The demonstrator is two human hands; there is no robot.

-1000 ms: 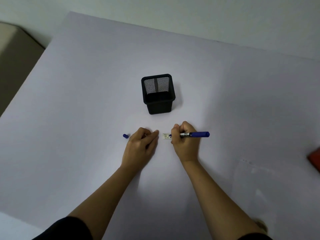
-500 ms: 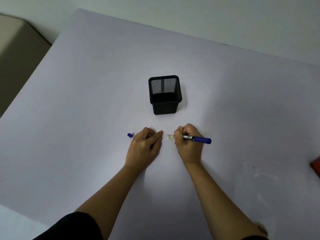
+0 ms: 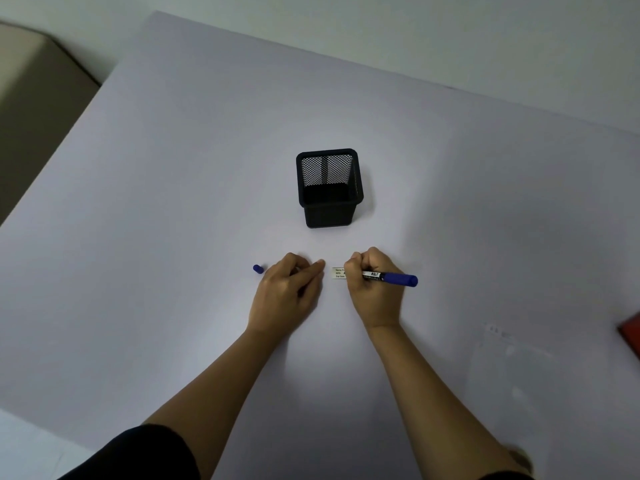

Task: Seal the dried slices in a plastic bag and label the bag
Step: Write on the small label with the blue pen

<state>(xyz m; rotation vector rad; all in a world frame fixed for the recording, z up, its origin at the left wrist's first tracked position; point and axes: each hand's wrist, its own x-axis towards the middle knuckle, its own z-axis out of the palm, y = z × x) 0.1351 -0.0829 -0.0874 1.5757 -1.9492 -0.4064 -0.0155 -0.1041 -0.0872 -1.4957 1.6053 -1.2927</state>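
Observation:
A small white label with printed lines lies on the white table in front of me. My right hand grips a blue marker with its tip down on the label's right part, which the hand covers. Just left of the label, my left hand rests on the table with fingers loosely curled and a fingertip pointing at the label without touching it. The marker's blue cap lies left of that hand. A clear plastic bag lies flat at the lower right, hard to make out.
A black mesh pen holder stands empty behind the hands. A red object pokes in at the right edge. The table's left edge runs diagonally, with a beige surface beyond it.
The hands stay in place at the label. The marker's rear end has dipped slightly as the right hand writes. The camera has shifted a little.

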